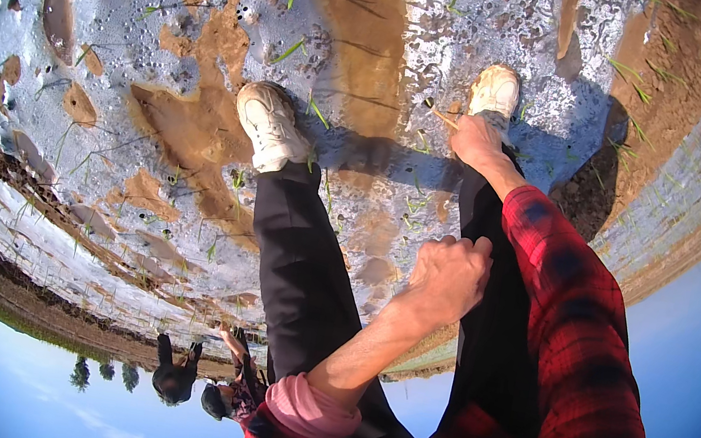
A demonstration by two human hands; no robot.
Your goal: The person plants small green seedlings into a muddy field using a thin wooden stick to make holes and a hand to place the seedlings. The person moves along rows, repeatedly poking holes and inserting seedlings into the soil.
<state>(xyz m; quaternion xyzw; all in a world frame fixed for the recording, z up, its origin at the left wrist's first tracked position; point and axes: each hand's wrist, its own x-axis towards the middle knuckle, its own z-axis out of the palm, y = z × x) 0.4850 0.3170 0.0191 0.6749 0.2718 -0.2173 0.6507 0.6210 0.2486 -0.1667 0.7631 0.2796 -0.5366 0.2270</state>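
Observation:
My right hand (478, 143) is closed on a thin wooden stick (442, 117) with a dark tip, close to the shoe on the right. The stick points left over plastic mulch film (439, 47) that is spotted with soil. Lower in the picture, my left hand (450, 277) is curled in a fist in front of my right trouser leg; whether its fingers hold anything is hidden. Small green seedlings (318, 111) stand in holes in the film between my shoes. Another green seedling (289, 51) leans farther ahead.
My white shoes (272, 127) stand on the film. Muddy water (359, 35) lies in a strip between them, with a wet brown patch (199, 133) at the left. Bare soil (672, 77) runs along the right. Two other people bend over far off, one in dark clothes (174, 377).

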